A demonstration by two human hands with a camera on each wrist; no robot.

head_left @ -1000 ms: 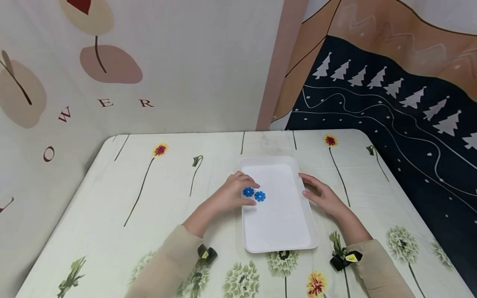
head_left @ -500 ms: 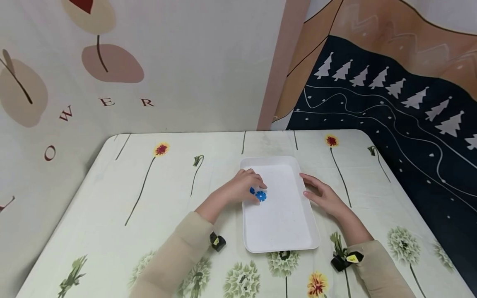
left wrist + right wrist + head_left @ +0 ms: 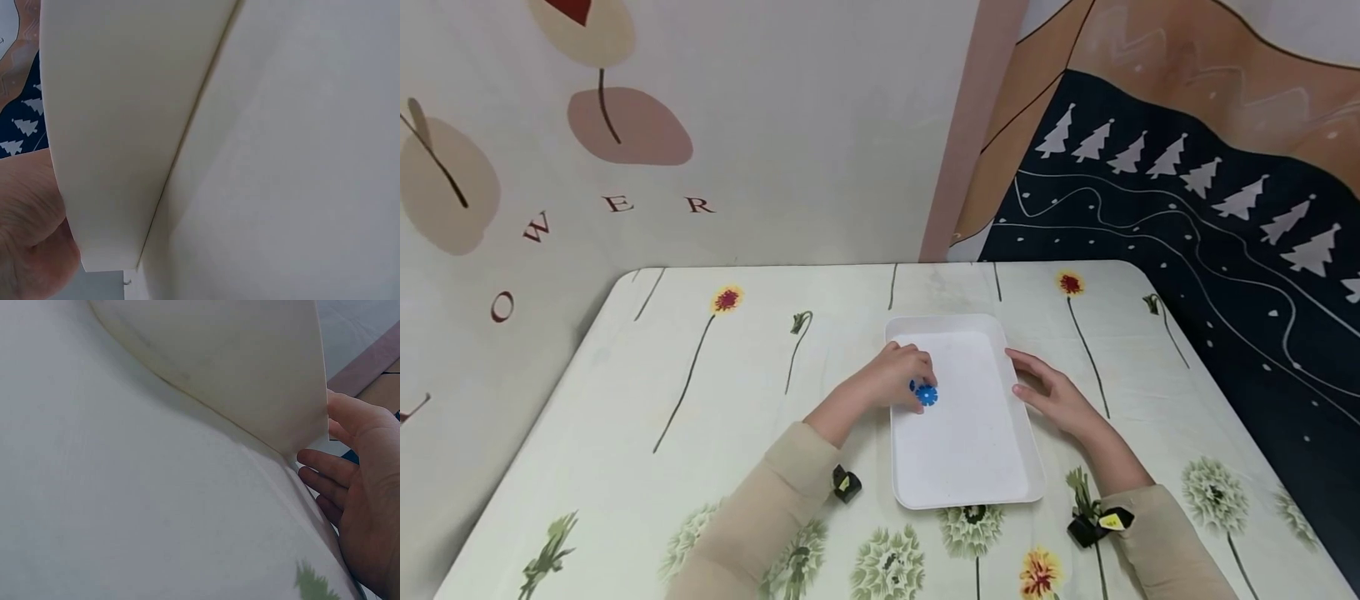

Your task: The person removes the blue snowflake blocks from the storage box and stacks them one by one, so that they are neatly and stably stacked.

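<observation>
Two small blue flower-shaped discs lie at the left side of a white tray. My left hand reaches over the tray's left rim, fingers and thumb curled round the discs; it mostly hides the left disc. In the left wrist view this hand shows only partly, behind a pale wall, and its fingertips are hidden. At the tray's right rim, my right hand rests its fingertips, loosely bent, with no disc in them. The right wrist view shows this hand against a pale edge.
A floral cloth covers the table under the tray. Behind it stands a pale printed wall hanging, with a dark tree-patterned one to the right. Black bands are by the cuffs.
My left hand has moved right, further over the tray, and its fingers have closed in around the discs, covering most of the left one. My right hand has stayed at the rim.
</observation>
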